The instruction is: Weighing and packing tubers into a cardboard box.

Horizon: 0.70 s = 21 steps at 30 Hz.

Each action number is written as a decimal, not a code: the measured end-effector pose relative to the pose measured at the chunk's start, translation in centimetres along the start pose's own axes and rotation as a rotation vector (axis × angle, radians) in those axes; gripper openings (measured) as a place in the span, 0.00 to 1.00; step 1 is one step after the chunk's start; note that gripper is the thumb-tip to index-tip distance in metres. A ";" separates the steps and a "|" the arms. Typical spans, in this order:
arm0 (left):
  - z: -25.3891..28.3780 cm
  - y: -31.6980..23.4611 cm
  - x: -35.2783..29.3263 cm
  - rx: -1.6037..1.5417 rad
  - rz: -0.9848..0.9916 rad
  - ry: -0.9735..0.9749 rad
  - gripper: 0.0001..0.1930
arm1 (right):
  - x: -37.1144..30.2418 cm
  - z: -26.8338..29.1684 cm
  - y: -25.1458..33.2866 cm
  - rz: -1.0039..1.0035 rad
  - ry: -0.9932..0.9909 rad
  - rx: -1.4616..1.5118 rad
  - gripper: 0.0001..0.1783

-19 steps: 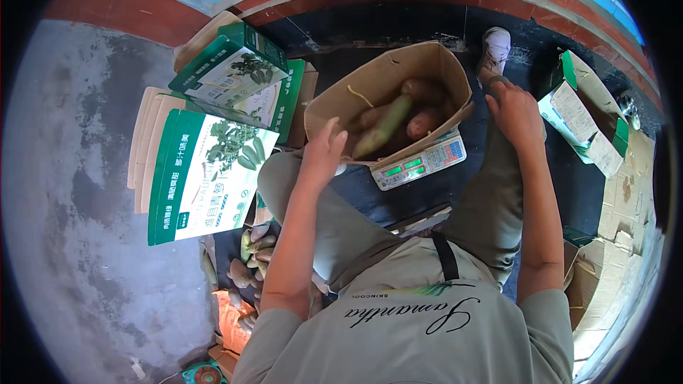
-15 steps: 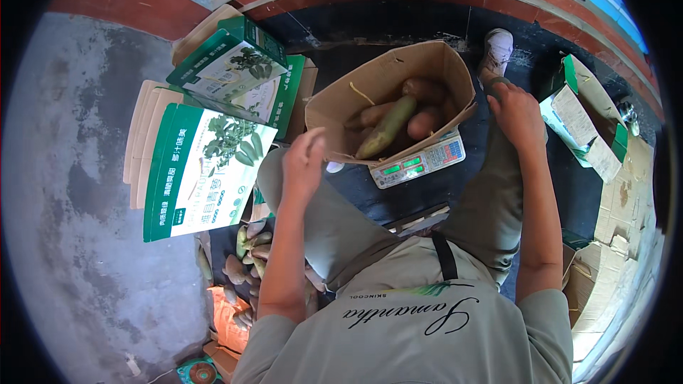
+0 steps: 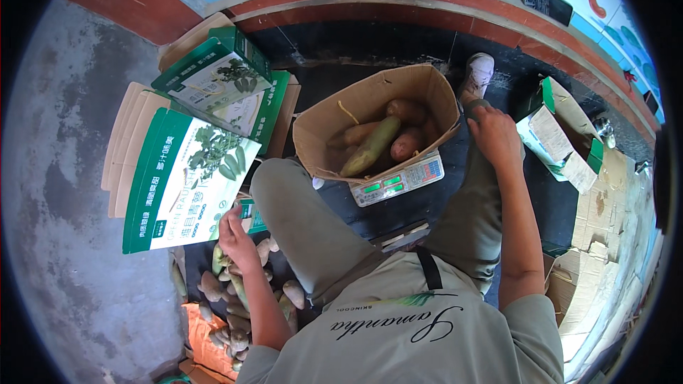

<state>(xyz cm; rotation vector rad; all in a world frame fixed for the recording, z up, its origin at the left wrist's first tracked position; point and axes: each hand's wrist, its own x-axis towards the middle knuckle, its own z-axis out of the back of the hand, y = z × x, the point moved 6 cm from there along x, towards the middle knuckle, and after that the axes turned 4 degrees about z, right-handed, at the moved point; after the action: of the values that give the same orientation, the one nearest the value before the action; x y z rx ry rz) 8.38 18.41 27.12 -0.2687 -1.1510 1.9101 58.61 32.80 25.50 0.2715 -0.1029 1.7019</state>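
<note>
My left hand [image 3: 237,243] hangs beside my left knee, over a heap of radishes [image 3: 238,306] on the floor and close to the lower edge of a flattened green-and-white carton [image 3: 186,195]. Nothing shows in its loosely stretched fingers. My right hand [image 3: 496,135] lies flat over my right knee and holds nothing. Between my legs and the wall, a brown cardboard box [image 3: 316,131] sits on a digital scale [image 3: 398,183] with a lit green display. Inside it are a long green radish [image 3: 373,146] and several reddish-brown ones [image 3: 407,144].
A second green-and-white carton [image 3: 213,75] leans behind the first. At right stand an open carton [image 3: 558,131] and torn cardboard [image 3: 597,206]. Orange sacking [image 3: 203,338] lies beside the radish heap. On the wall ledge rests a dark phone [image 3: 546,3].
My left hand has moved from beside the box on the scale down and left, over the radish heap. My right hand stays on my knee. The whole view has shifted slightly.
</note>
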 end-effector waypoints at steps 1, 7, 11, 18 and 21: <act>0.2 0.4 -0.5 -0.010 0.002 0.000 0.13 | 0.0 0.0 0.2 0.010 0.006 -0.002 0.11; 0.2 0.0 -2.1 -0.024 -0.080 -0.024 0.13 | 0.2 -1.5 1.4 0.064 0.108 -0.084 0.12; -0.7 -3.6 -2.3 -0.038 -0.192 -0.060 0.11 | 0.6 -3.8 1.3 0.050 0.376 -0.152 0.13; -3.6 -9.6 -2.7 0.108 -0.545 0.041 0.08 | 2.1 -8.5 -5.9 -0.053 0.753 -0.164 0.17; -5.1 -9.9 -2.1 0.127 -0.540 0.072 0.08 | 2.8 -10.7 -7.7 -0.054 0.892 -0.156 0.19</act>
<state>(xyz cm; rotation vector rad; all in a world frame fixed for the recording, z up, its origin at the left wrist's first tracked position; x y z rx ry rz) 18.06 21.91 31.76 0.0445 -0.9321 1.4729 64.60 39.02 15.11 -0.6026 0.4255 1.6117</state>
